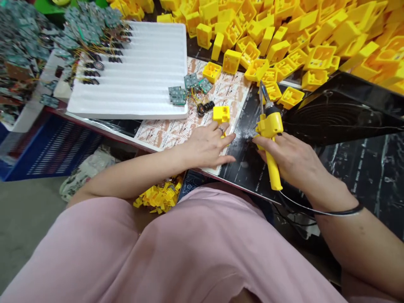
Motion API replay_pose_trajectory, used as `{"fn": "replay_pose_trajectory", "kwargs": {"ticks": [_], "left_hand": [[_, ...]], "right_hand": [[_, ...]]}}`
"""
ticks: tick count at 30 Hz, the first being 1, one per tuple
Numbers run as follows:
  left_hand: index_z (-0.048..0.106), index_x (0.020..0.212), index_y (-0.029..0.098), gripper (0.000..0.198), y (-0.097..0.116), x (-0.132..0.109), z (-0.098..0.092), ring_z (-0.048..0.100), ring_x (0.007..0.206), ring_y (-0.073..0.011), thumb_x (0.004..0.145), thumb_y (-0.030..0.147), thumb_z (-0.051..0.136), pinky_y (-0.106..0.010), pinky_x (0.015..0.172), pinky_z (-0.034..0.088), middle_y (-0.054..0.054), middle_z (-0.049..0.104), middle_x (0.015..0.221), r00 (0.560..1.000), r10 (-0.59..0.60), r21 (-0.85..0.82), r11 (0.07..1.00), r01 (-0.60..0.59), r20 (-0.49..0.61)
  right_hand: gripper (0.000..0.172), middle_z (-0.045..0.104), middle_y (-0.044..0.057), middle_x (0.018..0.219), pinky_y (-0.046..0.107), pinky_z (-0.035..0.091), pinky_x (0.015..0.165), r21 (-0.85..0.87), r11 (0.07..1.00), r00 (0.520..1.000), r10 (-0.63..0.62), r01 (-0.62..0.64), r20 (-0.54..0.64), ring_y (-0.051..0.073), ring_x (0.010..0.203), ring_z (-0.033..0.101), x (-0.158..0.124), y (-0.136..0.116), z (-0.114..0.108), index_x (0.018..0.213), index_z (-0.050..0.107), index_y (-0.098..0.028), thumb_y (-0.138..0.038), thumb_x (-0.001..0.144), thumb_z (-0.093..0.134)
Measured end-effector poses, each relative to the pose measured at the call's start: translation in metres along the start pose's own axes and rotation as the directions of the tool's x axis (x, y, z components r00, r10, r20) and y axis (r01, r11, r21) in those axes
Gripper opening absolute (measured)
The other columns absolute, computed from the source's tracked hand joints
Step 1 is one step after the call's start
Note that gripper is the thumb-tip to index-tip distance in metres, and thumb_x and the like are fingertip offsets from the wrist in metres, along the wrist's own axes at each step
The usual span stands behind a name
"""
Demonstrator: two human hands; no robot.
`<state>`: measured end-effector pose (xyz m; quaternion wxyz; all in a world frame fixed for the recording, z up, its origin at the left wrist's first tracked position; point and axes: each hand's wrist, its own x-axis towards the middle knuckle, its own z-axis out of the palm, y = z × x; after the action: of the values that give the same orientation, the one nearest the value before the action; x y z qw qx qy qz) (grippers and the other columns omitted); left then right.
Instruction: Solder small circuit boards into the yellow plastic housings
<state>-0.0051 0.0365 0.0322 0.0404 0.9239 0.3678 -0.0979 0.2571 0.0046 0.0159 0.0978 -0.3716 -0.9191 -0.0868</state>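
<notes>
My right hand [295,158] is wrapped around a yellow soldering gun [272,145]. Its metal tip points away from me, toward the yellow housings, and a cord trails from its handle. My left hand [210,145] lies palm down with fingers spread on the patterned sheet [179,130]. A bit of yellow plastic shows under its fingers, mostly hidden. Just beyond the fingertips sits a small yellow housing [221,113]. Behind it are several green circuit boards [192,86] with thin wires leading to round black parts [205,107].
A ridged white foam tray [151,71] holds wired boards [94,25] along its left side. Yellow housings [284,46] are heaped at the back right, by a black fan-like unit [341,109]. A blue crate [63,147] and more yellow pieces [160,195] lie below the table edge.
</notes>
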Motion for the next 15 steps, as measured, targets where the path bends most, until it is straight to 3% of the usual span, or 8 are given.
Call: {"fn": "replay_pose_trajectory", "kwargs": {"ticks": [3, 6, 9, 11, 13, 15], "left_hand": [[0.041, 0.155, 0.022, 0.068, -0.009, -0.015, -0.010, 0.057, 0.130, -0.0314, 0.097, 0.054, 0.053, -0.040, 0.097, 0.054, -0.017, 0.043, 0.159, 0.985, 0.146, -0.062, 0.988, -0.140, 0.094], [0.044, 0.153, 0.024, 0.060, -0.009, -0.015, -0.011, 0.066, 0.114, -0.0256, 0.095, 0.035, 0.057, -0.034, 0.087, 0.054, -0.012, 0.057, 0.147, 0.965, 0.207, -0.100, 0.976, -0.193, 0.162], [0.045, 0.152, 0.020, 0.057, 0.006, -0.012, -0.005, 0.069, 0.106, -0.0243, 0.098, 0.033, 0.056, -0.032, 0.076, 0.053, -0.012, 0.066, 0.134, 0.980, 0.172, -0.109, 0.981, -0.161, 0.103], [0.045, 0.152, 0.020, 0.060, 0.013, -0.010, -0.005, 0.069, 0.104, -0.0247, 0.097, 0.041, 0.058, -0.032, 0.072, 0.052, -0.012, 0.067, 0.131, 0.982, 0.185, -0.125, 0.976, -0.179, 0.041], [0.052, 0.147, 0.022, 0.060, 0.005, -0.002, -0.012, 0.067, 0.102, -0.0261, 0.095, 0.050, 0.059, -0.035, 0.073, 0.050, -0.011, 0.069, 0.127, 0.992, 0.125, -0.119, 0.985, -0.126, -0.011], [0.065, 0.132, 0.022, 0.048, -0.019, 0.016, -0.025, 0.063, 0.103, -0.0276, 0.097, 0.053, 0.054, -0.041, 0.079, 0.049, -0.010, 0.072, 0.120, 0.994, -0.081, -0.038, 0.996, 0.078, -0.072]], "right_hand": [[0.033, 0.066, 0.007, 0.087, 0.035, 0.046, 0.078, 0.089, 0.996, 1.000, -0.004, 0.006, -0.023, 0.025, 0.087, 0.062, -0.002, 0.005, 0.003, 0.128, 0.053, -0.017, -0.033, 0.098, 0.054], [0.034, 0.069, 0.009, 0.097, 0.037, 0.050, 0.082, 0.198, 0.980, 1.000, -0.014, 0.015, -0.007, 0.025, 0.090, 0.064, -0.002, 0.013, 0.010, 0.129, 0.051, -0.018, -0.031, 0.098, 0.053], [0.033, 0.069, 0.009, 0.099, 0.032, 0.050, 0.073, 0.229, 0.973, 1.000, 0.018, -0.014, -0.017, 0.023, 0.089, 0.065, -0.007, 0.007, 0.011, 0.130, 0.052, -0.018, -0.029, 0.099, 0.053], [0.034, 0.068, 0.008, 0.093, 0.031, 0.048, 0.067, 0.211, 0.977, 0.997, 0.049, -0.037, -0.051, 0.022, 0.081, 0.064, -0.013, -0.005, 0.008, 0.128, 0.054, -0.018, -0.035, 0.099, 0.056], [0.034, 0.065, 0.005, 0.081, 0.031, 0.044, 0.061, 0.189, 0.980, 0.993, 0.077, -0.059, -0.088, 0.020, 0.070, 0.060, -0.020, -0.020, 0.006, 0.125, 0.056, -0.018, -0.040, 0.099, 0.057], [0.033, 0.061, 0.002, 0.073, 0.032, 0.042, 0.061, 0.190, 0.978, 0.985, 0.115, -0.090, -0.125, 0.020, 0.063, 0.056, -0.025, -0.035, 0.006, 0.121, 0.058, -0.019, -0.044, 0.099, 0.057]]}}
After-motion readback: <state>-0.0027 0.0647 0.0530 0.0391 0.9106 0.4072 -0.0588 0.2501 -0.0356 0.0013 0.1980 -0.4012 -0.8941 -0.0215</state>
